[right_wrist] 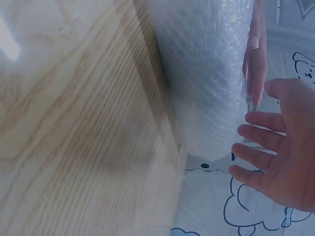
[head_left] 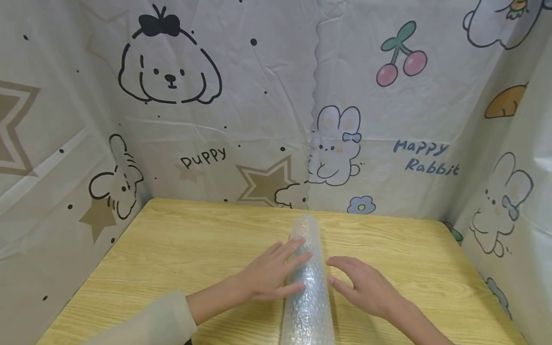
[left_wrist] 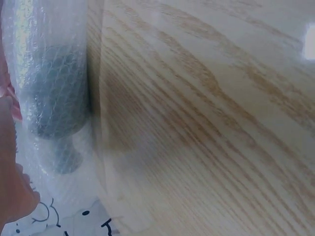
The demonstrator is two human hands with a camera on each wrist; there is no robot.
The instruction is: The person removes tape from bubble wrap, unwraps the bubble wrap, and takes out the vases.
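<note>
A long roll of bubble wrap (head_left: 308, 311) lies lengthwise on the table, running from the near edge toward the back. Through the clear layers in the left wrist view, a bluish-grey, bottle-like shape (left_wrist: 59, 93) with a narrower end shows inside; its exact kind is blurred by the bubbles. My left hand (head_left: 273, 273) rests on the roll from the left, fingers spread across its top. On the other side, my right hand (head_left: 366, 285) hovers just right of the roll, fingers extended toward it and holding nothing. The right wrist view shows that hand's relaxed fingers (right_wrist: 261, 137) beside the wrap.
The wrap lies on a light wood-grain table (head_left: 202, 235). A pale printed cloth (head_left: 258, 120) with rabbits, a puppy and stars hangs behind the table and along both sides.
</note>
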